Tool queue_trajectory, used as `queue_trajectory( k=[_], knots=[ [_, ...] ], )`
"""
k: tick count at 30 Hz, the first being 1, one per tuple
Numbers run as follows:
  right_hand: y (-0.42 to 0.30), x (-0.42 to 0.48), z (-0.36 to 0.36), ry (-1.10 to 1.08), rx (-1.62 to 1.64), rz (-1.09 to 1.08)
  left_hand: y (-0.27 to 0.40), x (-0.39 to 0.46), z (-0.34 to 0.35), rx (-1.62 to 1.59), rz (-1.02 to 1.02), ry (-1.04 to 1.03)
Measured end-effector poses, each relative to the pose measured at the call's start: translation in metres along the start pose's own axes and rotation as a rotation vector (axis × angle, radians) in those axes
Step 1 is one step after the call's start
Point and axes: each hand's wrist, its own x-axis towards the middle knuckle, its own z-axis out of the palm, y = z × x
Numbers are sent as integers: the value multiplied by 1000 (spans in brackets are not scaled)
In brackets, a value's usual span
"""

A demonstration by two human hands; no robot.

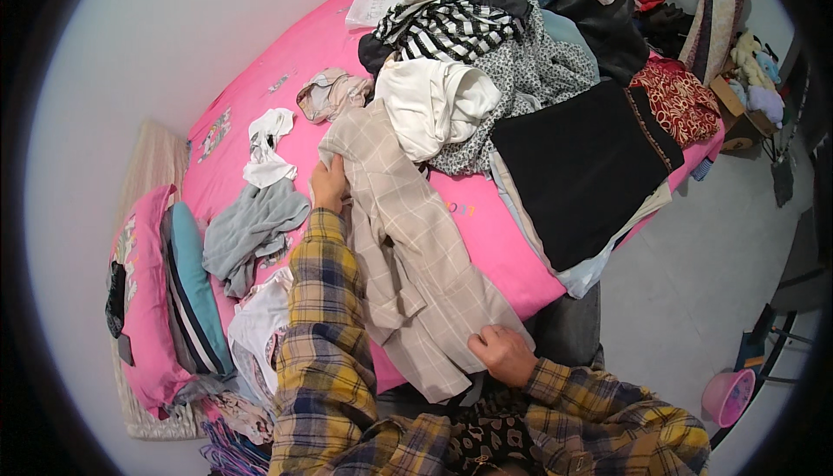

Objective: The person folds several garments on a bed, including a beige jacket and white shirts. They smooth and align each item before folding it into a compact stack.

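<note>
A beige windowpane-check garment [416, 215], which looks like a jacket, lies lengthwise over the near edge of the bed. My left hand [328, 184] grips its far left edge, fingers tucked partly under the cloth. At the near end, my right hand [504, 353] pinches the lower right corner of the same garment. One sleeve-like part with a turned cuff lies folded along its left side. A crumpled white garment [433, 105] touches its far end. Left of my left hand are a grey cloth [257, 232] and a small white garment [268, 147].
A black garment [586, 176] lies flat on a stack at the bed's right edge. Behind is a heap with a black-and-white striped garment [449, 30]. Pillows [153, 300] lean at left on the pink bed sheet [514, 261]. A pink basin [729, 398] stands at lower right.
</note>
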Motion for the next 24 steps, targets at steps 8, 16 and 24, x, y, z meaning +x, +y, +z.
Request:
queue_trajectory(
  k=[8,16,24],
  knots=[
    [9,-23,19,-80,71,86,-27,11,15,-534,-33,-121],
    [7,-26,1,-142,179,127,-6,-8,7,-440,-58,-197],
    [11,-17,-20,72,154,56,-30,-74,-75,-70,4,-194]
  ],
)
